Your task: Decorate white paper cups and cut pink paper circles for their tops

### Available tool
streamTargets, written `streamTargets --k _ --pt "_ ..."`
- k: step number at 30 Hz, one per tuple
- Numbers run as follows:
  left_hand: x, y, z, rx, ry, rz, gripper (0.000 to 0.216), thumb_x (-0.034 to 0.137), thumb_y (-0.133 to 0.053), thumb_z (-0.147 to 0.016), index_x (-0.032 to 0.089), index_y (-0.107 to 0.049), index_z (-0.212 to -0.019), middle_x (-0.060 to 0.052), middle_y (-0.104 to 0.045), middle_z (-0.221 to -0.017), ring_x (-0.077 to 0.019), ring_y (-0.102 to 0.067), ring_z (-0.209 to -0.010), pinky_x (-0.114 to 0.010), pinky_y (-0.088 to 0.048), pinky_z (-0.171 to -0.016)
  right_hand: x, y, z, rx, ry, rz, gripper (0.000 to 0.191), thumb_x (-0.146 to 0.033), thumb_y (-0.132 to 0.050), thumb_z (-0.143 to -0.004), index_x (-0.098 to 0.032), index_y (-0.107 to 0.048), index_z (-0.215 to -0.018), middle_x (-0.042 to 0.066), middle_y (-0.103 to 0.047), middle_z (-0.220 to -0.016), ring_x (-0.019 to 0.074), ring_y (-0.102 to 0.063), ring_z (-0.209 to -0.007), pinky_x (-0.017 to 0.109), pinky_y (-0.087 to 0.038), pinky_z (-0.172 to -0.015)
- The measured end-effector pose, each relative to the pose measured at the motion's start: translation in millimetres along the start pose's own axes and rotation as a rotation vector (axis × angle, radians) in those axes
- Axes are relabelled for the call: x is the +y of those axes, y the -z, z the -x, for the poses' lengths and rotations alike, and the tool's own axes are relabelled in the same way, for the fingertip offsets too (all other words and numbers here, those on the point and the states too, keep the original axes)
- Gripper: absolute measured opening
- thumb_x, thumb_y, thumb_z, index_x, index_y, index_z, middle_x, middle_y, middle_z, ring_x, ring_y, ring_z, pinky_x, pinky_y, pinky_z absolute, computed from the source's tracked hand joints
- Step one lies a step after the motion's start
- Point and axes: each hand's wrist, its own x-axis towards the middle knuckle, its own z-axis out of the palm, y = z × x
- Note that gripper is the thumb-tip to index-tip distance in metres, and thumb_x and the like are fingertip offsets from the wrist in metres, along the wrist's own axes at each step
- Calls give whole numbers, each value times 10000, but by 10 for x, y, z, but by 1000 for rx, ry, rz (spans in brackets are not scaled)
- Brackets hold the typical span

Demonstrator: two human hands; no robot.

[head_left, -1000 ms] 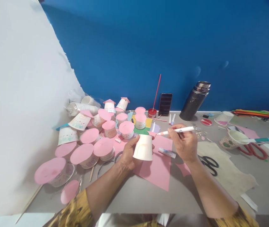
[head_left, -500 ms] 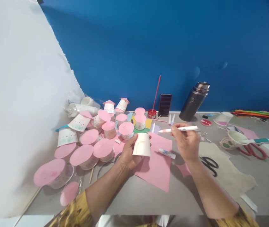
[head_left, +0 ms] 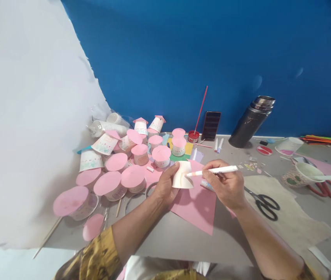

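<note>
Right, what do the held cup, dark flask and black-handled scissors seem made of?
Cup: probably paper, matt, its off-white wall showing no gloss. Flask: likely metal, neck shiny, dark body scuffed pale. Scissors: grey blades look metal; smooth black handles suggest plastic.

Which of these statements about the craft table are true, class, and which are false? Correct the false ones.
1. The left hand holds a white tapered paper cup. True.
2. The right hand holds a slim white marker pen. True.
3. The marker pen points away from the cup. False: it points at the cup's side.
4. The black-handled metal scissors lie on the pink paper sheet. False: the scissors lie on a cream, irregular-edged sheet.
5. A dark cylindrical flask stands right of the black rectangular phone. True.
</note>
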Motion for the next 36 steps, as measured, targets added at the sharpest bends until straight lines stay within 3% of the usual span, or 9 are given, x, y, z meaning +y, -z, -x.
streamTargets --k 5,12,16,22,29,36 --pt "-21 12 11 -54 -23 -47 298 333 -864 -795 106 -784 -971 -81 -779 -892 -201 -699 -813 -312 -562 -793 -18 -2 -23 41 80 36 123 -294 -687 -924 -220 -710 -827 -23 -665 -653 117 -555 -531 231 -428 -493" --pt "-51 41 0 -58 -62 -107 408 412 -943 -674 110 -787 -901 -66 -765 -833 -191 -674 -765 -305 -541 -743 -57 -17 -35 15 142 93 105 -266 -683 -922 -220 -705 -830 -35 -666 -666 92 -499 -486 219 -410 -468" --pt "-46 35 -3 -47 -72 -85 383 381 -929 -698 124 -782 -942 -63 -770 -860 -200 -689 -795 -313 -548 -772 -56 -3 -48 64 164 112 119 -262 -668 -928 -222 -698 -820 -45 -629 -613 96 -497 -484 217 -400 -466" --pt "-53 43 -11 -54 -49 -108 339 377 -889 -754 106 -774 -922 -82 -766 -858 -201 -689 -781 -304 -547 -746 -52 -13 -40 7 137 111 124 -301 -679 -920 -224 -706 -828 -29 -668 -654 102 -510 -482 230 -427 -473" --pt "-54 28 -10 -21 -36 -57 278 325 -868 -787 118 -766 -941 -76 -773 -868 -200 -701 -785 -314 -562 -777 -87 8 -76 111 117 135 149 -313 -668 -904 -231 -680 -780 -41 -603 -536 114 -499 -441 239 -407 -451" --pt "-76 29 13 -73 -80 -124 346 379 -898 -735 115 -770 -918 -69 -758 -844 -197 -677 -766 -306 -528 -749 -73 -24 -43 25 133 120 133 -313 -685 -908 -225 -698 -809 -29 -668 -643 100 -489 -470 232 -413 -466"
